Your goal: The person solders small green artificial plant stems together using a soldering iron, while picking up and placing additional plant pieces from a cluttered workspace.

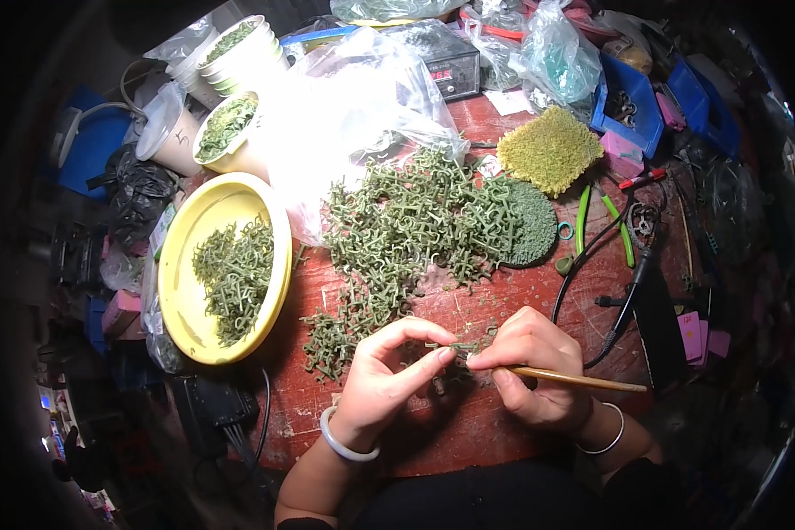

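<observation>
My left hand (384, 380) is closed in a pinch at the near middle of the table, with a small green hook-shaped piece (461, 347) at its fingertips. Facing it, my right hand (539, 367) grips a slim tool with a tan wooden handle (596, 382). The handle's end points right, while the tip, hidden by my fingers, meets the small piece. Just beyond both hands spreads a large pile of similar green pieces (406, 221). More of these lie in a yellow basin (172, 274) on the left. A round, dark green textured pad (532, 225) touches the pile's right side.
The red table (503, 296) is scuffed. A yellow spongy block (552, 150) sits behind the pad. Cables and a soldering-iron-like black tool (632, 296) lie right, near two bright green strips (583, 219). Behind are clear plastic bags (371, 88), white tubs (230, 159) and blue bins (627, 106).
</observation>
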The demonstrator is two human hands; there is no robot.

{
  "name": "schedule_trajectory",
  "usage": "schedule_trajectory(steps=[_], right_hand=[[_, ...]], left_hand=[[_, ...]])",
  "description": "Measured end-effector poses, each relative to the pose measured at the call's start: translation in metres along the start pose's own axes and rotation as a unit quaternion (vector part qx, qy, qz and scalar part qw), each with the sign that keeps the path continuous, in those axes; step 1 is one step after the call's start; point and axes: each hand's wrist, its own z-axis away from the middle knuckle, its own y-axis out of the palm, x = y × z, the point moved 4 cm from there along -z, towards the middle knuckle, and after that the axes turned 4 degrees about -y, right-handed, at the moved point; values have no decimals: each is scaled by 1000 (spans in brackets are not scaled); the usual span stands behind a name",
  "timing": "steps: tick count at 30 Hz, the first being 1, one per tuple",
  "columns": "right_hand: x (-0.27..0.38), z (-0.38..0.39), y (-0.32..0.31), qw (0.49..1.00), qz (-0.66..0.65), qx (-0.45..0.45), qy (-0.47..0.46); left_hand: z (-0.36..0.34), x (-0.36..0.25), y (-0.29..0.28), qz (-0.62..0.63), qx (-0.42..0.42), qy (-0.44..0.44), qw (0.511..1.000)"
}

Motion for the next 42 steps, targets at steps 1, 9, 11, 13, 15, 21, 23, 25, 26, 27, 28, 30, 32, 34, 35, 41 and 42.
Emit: schedule_trajectory(steps=[1, 9, 11, 13, 15, 21, 23, 25, 26, 27, 28, 30, 32, 34, 35, 41, 42], right_hand=[[0, 0, 0, 1000, -1, 5, 4], [-4, 1, -2, 999, -24, 4, 24], [-3, 1, -1, 999, -30, 10, 8], [-3, 0, -2, 999, -35, -13, 27], [-4, 1, -5, 995, -13, -33, 91], [-22, 9, 14, 982, 146, 65, 98], [-19, 8, 18, 971, 191, 123, 77], [-19, 9, 20, 970, 194, 129, 72], [-19, 10, 22, 969, 197, 133, 66], [-20, 11, 22, 969, 198, 133, 65], [-20, 11, 23, 969, 199, 130, 64], [-20, 11, 23, 970, 200, 127, 62], [-19, 9, 18, 979, 189, 60, 50], [-17, 5, 15, 981, 185, 35, 38], [-14, 4, 13, 983, 182, 10, 25], [-5, 1, 9, 983, 182, -14, -29], [-4, 1, 10, 983, 177, -4, -42]], left_hand=[[0, 0, 0, -3, 0, 0, 1000], [-1, -1, 2, -38, -7, 30, 999], [-1, 0, 1, -10, -2, 13, 1000], [-2, 2, -2, -1, -3, 28, 1000], [-1, 1, -5, 74, -2, 30, 997], [0, -4, -7, 245, 53, 9, 968], [-1, -3, -6, 265, 68, -3, 962], [-2, 0, -7, 271, 78, -4, 959], [-3, 1, -7, 277, 89, -5, 957], [-3, 2, -8, 277, 90, -4, 957], [-4, 3, -8, 279, 87, -9, 956], [-4, 3, -8, 280, 85, -14, 956], [-4, 5, -9, 257, 59, -61, 963], [-2, 5, -8, 213, 34, -80, 973], [-2, 6, -8, 169, 9, -98, 981], [-2, 5, 0, 34, -33, -93, 995], [-2, 4, 2, 25, -16, -99, 995]])
